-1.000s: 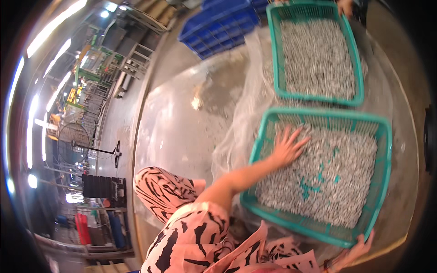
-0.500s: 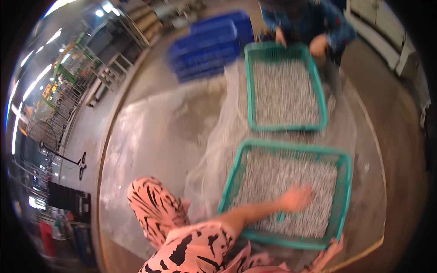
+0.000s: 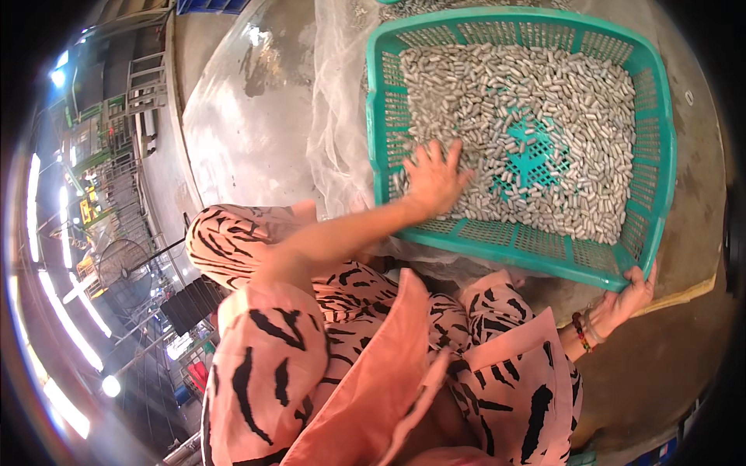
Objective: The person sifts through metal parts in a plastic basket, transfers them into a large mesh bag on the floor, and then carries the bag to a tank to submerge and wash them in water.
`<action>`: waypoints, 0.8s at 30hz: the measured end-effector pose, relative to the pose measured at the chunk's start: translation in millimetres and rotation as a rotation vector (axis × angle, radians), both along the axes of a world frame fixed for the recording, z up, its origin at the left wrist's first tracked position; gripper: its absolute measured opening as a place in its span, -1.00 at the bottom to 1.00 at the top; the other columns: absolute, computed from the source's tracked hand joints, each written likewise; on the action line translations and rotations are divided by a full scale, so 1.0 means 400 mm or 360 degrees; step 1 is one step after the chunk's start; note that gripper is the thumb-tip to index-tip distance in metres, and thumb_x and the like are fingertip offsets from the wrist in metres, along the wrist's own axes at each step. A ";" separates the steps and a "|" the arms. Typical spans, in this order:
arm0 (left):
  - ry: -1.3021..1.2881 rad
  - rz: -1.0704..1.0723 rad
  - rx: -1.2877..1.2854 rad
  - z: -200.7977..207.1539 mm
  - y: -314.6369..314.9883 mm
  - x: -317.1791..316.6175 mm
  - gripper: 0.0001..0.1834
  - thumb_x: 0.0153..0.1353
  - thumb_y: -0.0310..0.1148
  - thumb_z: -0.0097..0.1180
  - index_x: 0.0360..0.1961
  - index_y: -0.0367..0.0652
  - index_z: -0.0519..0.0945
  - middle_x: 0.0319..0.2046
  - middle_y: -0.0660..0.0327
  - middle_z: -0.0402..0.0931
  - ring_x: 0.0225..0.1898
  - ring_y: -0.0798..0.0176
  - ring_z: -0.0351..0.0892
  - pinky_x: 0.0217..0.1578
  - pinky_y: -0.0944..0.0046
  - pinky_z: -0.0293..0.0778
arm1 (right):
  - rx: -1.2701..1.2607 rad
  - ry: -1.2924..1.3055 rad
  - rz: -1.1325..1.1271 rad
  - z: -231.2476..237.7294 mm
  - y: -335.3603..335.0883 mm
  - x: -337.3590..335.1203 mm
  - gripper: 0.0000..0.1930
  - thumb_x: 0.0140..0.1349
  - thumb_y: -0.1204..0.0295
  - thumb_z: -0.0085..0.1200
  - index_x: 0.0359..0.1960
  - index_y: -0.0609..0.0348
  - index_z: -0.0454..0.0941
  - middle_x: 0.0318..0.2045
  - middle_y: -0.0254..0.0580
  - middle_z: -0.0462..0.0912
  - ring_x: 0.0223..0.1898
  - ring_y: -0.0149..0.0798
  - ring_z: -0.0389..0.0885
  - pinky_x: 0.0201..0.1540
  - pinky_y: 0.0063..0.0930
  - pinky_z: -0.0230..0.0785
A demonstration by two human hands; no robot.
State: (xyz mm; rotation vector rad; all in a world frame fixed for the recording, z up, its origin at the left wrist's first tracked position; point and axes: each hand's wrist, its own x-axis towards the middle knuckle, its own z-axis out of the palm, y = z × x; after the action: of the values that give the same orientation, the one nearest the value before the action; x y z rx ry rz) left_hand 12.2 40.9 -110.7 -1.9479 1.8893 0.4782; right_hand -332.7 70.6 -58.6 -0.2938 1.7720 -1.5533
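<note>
A green plastic basket (image 3: pixel 665 147) with lattice walls lies before me, tilted slightly in view. Small grey metal-looking cylindrical pieces (image 3: pixel 594 101) cover most of its bottom. Near the middle, a bare patch of the green mesh floor (image 3: pixel 536 151) shows through. My left hand (image 3: pixel 435 182) reaches over the near wall and rests on the pieces at the left, fingers spread and the palm down. My right hand (image 3: pixel 628 299) grips the basket's near right corner, its fingers curled at the rim.
Sheer netting (image 3: pixel 334 116) lies on the grey floor to the left of the basket. More grey pieces (image 3: pixel 435 6) lie beyond its far edge. A blue crate (image 3: pixel 210 5) shows at the upper edge, and a standing fan (image 3: pixel 124 272) is at the left.
My view has shifted, bringing the basket higher and larger; the other person is out of view. My left hand has moved from the basket's right-middle to its left side. More mesh shows.
</note>
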 end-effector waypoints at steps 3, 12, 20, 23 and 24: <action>0.0203 0.0107 -0.0182 -0.036 0.047 -0.122 -0.27 0.14 0.14 -0.07 0.28 0.11 0.09 0.05 -0.05 0.15 0.05 -0.16 0.15 -0.10 -0.27 0.13 | 0.0088 0.0142 -0.0013 -0.002 0.015 -0.008 -0.49 -0.21 0.79 -0.27 -0.11 0.50 0.45 -0.35 -0.19 0.48 -0.43 -0.36 0.37 -0.33 -0.62 0.28; 0.0972 -0.1023 -0.1145 -0.196 -0.375 -0.362 -0.59 0.15 0.16 -0.20 0.06 0.54 0.34 0.03 0.25 0.27 0.06 -0.02 0.17 -0.06 -0.26 0.09 | 0.0174 0.0257 0.0015 0.018 0.002 -0.008 -0.49 -0.18 0.79 -0.25 -0.07 0.53 0.41 -0.44 -0.27 0.41 -0.49 -0.44 0.28 -0.42 -0.68 0.16; 0.0305 -0.0729 -0.1372 -0.192 -0.365 0.051 -0.46 0.07 0.04 0.05 0.12 0.34 0.33 -0.02 0.15 0.27 0.03 -0.04 0.18 -0.17 -0.11 0.16 | 0.0134 0.0341 0.0143 0.029 -0.028 0.029 -0.43 -0.22 0.78 -0.24 -0.01 0.50 0.39 -0.47 -0.30 0.39 -0.50 -0.47 0.26 -0.43 -0.69 0.14; 0.0095 -0.0345 -0.1005 -0.124 -0.211 0.071 -0.44 0.09 0.10 0.01 0.11 0.18 0.35 -0.03 0.05 0.26 0.00 -0.14 0.19 -0.15 -0.24 0.18 | 0.0144 0.0172 -0.0030 0.005 0.002 -0.014 -0.41 -0.26 0.76 -0.26 -0.01 0.50 0.39 -0.36 -0.21 0.45 -0.45 -0.37 0.35 -0.36 -0.63 0.24; 0.0052 -0.0276 -0.0792 -0.099 -0.169 0.058 -0.42 0.13 0.09 -0.04 0.15 0.13 0.31 -0.03 0.03 0.26 0.03 -0.18 0.18 -0.12 -0.28 0.18 | 0.0110 0.0172 -0.0034 0.011 -0.003 -0.009 -0.41 -0.26 0.76 -0.26 -0.01 0.50 0.39 -0.36 -0.21 0.45 -0.45 -0.37 0.35 -0.36 -0.63 0.24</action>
State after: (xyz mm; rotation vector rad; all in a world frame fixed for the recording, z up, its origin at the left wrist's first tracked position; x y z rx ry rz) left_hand 35.3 -26.7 -150.3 -2.0386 2.3418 -0.0197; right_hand -336.5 69.5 -54.3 -0.3315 1.9134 -1.5126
